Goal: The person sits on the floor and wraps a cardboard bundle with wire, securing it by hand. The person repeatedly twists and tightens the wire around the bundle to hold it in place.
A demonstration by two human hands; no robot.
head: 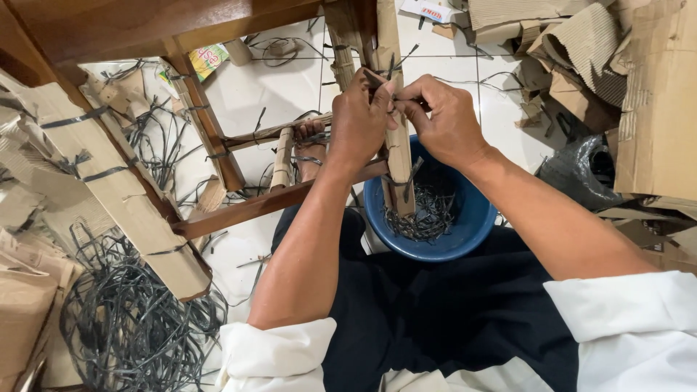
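Item 1, far left: stacked cardboard sheets (pixel 109 181) bound with dark strap, cut off by the frame edge; I cannot see how far they run. Below them a loose heap of grey plastic strapping (pixel 131 319) on the white tiled floor (pixel 290 87).

Item 2: wooden chair frame (pixel 247 207), legs and rungs only; its upper part is cropped at the top of my view. Bare toes show behind the rungs, mostly hidden.

Item 3: my left hand (pixel 357 120), closed round a cardboard-wrapped leg (pixel 398 160), thumb side up. The wrapping's far face is hidden behind the hand.

Item 4: dark strap (pixel 406 100), thin, running between both hands at the leg; its ends are hard to make out.

Item 5: my right hand (pixel 444 120), fingers pinched shut on that strap, just beside the left hand.

Item 6: blue bucket (pixel 472 225) under the hands, holding strap offcuts; near rim blocked by the leg and my dark trousers.

Item 7, right: torn corrugated cardboard (pixel 653 94) and a black plastic bag (pixel 581 170), partly buried.
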